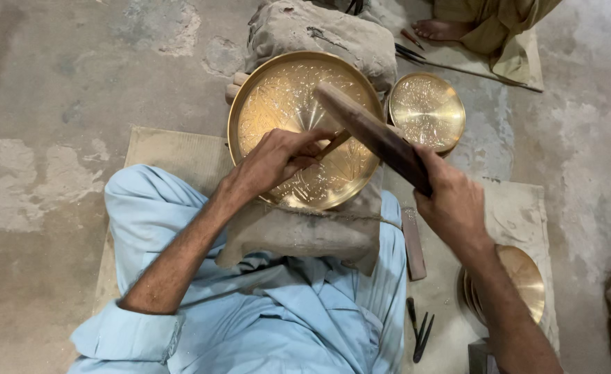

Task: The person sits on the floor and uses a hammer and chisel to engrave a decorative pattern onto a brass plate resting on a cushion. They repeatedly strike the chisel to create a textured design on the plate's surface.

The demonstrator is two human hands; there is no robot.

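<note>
Head view looks straight down: left hand (275, 161) pinches a thin chisel (333, 145), its tip on the big engraved brass plate (284, 104), which leans on a burlap cushion (305, 232) in the lap. Right hand (451, 201) is clenched round a dark wooden mallet (371, 135), raised over the plate. Smaller brass plate (426, 111) sits just beside, on the floor.

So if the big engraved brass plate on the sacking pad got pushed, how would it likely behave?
The large brass plate looks stiff sheet metal, probably fairly heavy. Its polished surface may be slippery, though the coarse sacking pad under it likely resists sliding. Propped tilted under the left hand, it could tip if released.
</note>
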